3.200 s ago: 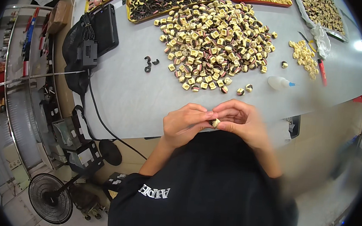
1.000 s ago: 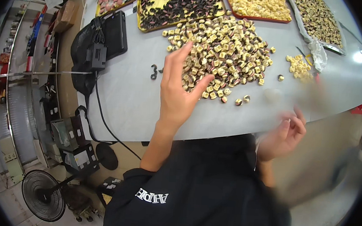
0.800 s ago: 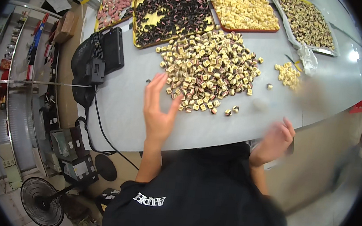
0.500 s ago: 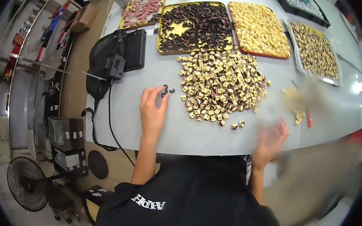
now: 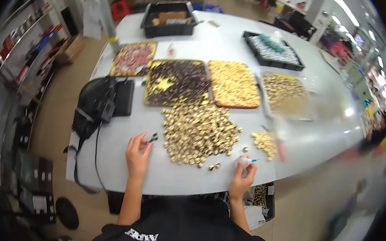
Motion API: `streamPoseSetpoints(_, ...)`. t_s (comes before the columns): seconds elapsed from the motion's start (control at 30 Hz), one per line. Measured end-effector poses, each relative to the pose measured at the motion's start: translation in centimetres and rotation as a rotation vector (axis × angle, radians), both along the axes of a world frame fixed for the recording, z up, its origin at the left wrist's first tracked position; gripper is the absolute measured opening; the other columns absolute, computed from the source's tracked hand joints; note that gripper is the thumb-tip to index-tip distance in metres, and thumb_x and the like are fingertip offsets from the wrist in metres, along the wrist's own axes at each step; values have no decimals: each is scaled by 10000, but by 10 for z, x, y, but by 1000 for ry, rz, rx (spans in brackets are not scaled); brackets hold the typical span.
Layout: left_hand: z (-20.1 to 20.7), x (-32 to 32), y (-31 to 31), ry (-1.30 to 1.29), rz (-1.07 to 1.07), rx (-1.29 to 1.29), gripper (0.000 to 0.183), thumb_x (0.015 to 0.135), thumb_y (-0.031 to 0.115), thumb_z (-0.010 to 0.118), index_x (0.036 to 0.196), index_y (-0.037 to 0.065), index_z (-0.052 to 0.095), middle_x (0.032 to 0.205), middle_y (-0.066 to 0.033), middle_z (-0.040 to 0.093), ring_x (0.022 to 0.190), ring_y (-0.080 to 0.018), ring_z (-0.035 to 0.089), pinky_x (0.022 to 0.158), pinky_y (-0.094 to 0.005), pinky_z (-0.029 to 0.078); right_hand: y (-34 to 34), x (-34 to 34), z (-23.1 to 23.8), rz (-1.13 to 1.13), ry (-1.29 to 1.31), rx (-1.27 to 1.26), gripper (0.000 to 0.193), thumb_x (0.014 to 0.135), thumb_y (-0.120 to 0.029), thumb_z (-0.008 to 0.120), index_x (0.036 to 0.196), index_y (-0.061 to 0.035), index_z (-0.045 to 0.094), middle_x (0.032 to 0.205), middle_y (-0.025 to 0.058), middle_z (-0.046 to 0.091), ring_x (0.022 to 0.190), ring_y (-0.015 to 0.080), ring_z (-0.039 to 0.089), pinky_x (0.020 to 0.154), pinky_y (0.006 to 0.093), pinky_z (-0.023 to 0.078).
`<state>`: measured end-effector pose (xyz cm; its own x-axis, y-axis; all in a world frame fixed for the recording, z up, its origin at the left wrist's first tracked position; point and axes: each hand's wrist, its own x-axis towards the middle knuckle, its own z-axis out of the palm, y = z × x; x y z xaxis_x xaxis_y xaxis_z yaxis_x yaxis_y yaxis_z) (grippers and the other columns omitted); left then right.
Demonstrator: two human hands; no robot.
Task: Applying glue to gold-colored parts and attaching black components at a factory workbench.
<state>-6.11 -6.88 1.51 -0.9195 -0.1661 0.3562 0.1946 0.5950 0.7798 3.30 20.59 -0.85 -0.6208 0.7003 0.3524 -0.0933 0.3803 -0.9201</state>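
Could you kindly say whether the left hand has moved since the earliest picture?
Yes: the left hand has gone left, from in front of the pile to black pieces beside it.

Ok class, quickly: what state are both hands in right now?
Left hand: open, beside small dark pieces.
Right hand: at white bottle; grip unclear.

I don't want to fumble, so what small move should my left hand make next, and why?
Probably pinch one of the small dark curved pieces with your left hand: they lie right at its fingertips, while your right hand is at the blue-tipped squeeze bottle. Blur hides whether either hand already grips anything.
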Motion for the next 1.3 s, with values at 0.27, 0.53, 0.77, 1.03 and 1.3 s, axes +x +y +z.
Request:
streamPoseSetpoints(0.27, -6, 14, -7, 99, -201, 350, 164, 751, -63, 639, 909, -34, 607, 874, -61, 540, 785, -137, 571, 705, -248, 494, -3, 14, -4, -51, -57, 93, 303, 891, -98, 531, 1144, 41, 440, 935, 128, 570, 878, 165, 557, 782, 277, 438)
streamPoseSetpoints(0.53, -11, 39, 9, 86, -272, 465, 138, 787, -87, 595, 919, -50, 609, 936, -66, 545, 858, -142, 559, 773, -255, 482, -4, 9, -4, -157, 25, 248, 294, 837, -62, 582, 1105, 23, 496, 940, 167, 576, 826, 280, 577, 732, 335, 450)
streamPoseSetpoints(0.77, -26, 42, 27, 145, -347, 386, 197, 820, -57, 579, 1015, -40, 600, 985, -60, 558, 890, -139, 567, 805, -249, 478, 0, 10, 4, -135, 118, 268, 314, 818, -94, 609, 1102, -11, 503, 916, 170, 575, 811, 329, 584, 696, 360, 463)
streamPoseSetpoints(1.03, -22, 52, 38, 177, -295, 254, 220, 823, -48, 580, 1041, -29, 591, 980, -61, 576, 885, -136, 572, 815, -255, 485, 2, 14, -2, -81, 173, 259, 339, 793, -98, 633, 1098, -31, 501, 896, 165, 573, 772, 349, 585, 624, 379, 471)
streamPoseSetpoints(1.3, -23, 51, 40, 251, -287, 243, 214, 812, -73, 578, 1023, -40, 593, 1006, -76, 560, 890, -146, 573, 819, -264, 489, 4, 15, -1, -47, 176, 290, 346, 785, -97, 643, 1096, -33, 505, 884, 157, 576, 743, 340, 588, 603, 373, 472)
